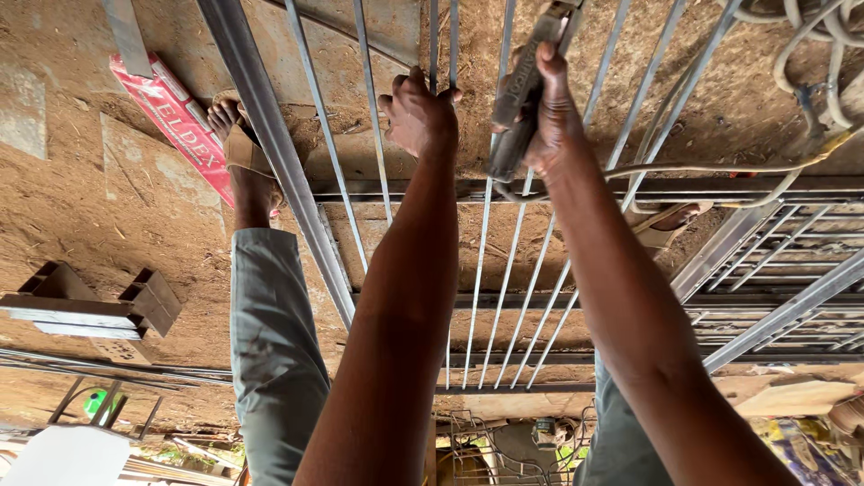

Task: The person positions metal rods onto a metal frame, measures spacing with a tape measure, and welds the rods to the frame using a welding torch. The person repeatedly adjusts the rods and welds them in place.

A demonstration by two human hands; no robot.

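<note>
Tip of the dark welding holder (522, 90) cut off by the top edge — whatever it clamps out of sight. Right hand (551, 117) wrapped round it, palm and most fingers hidden behind the handle. Left hand (416, 115) closed on a thin steel bar (450, 40), fingertips curled out of view beyond it. Upper ends of the gate bars (504, 270) lost past the top edge. Cables (810, 54) running off the top right corner. Right foot (675, 216) mostly hidden behind the forearm and a crossbar. Small green object (94, 402) at lower left — too small to tell.
</note>
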